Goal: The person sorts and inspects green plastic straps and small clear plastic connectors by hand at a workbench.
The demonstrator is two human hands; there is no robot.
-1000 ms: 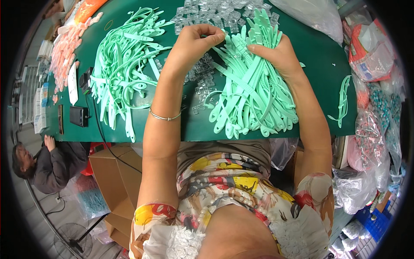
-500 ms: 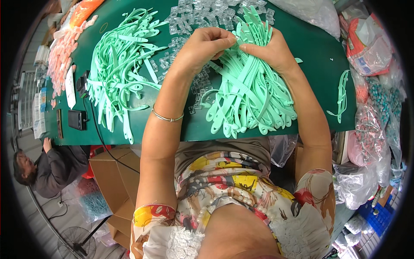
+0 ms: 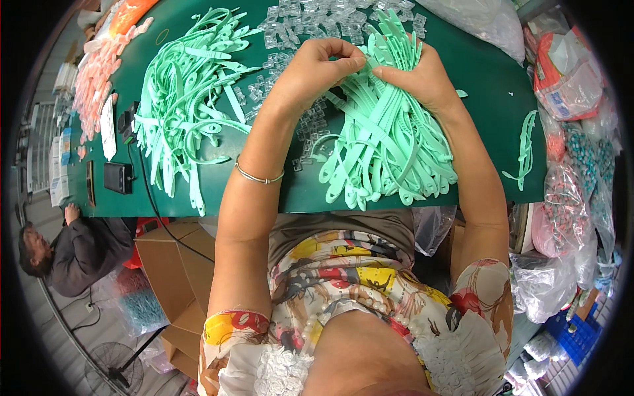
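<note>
A green table (image 3: 489, 86) filled the upper half of the frame, with cardboard boxes (image 3: 173, 264) on the floor at lower left beside a seated person (image 3: 69, 254). Clear plastic bags (image 3: 568, 218) of small parts crowded the right edge. At upper centre, the left hand (image 3: 317, 66) and right hand (image 3: 422, 79) met, fingertips pinched narrowly on a mint-green strap (image 3: 370, 63) atop the right-hand strap pile (image 3: 389, 145). Clear clips (image 3: 297, 26) lay scattered just beyond, and a second strap pile (image 3: 185, 105) lay at upper left.

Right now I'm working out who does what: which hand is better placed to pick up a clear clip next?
Left, probably. The left hand sits beside the clear clips, while the right hand rests on the mint strap pile.
</note>
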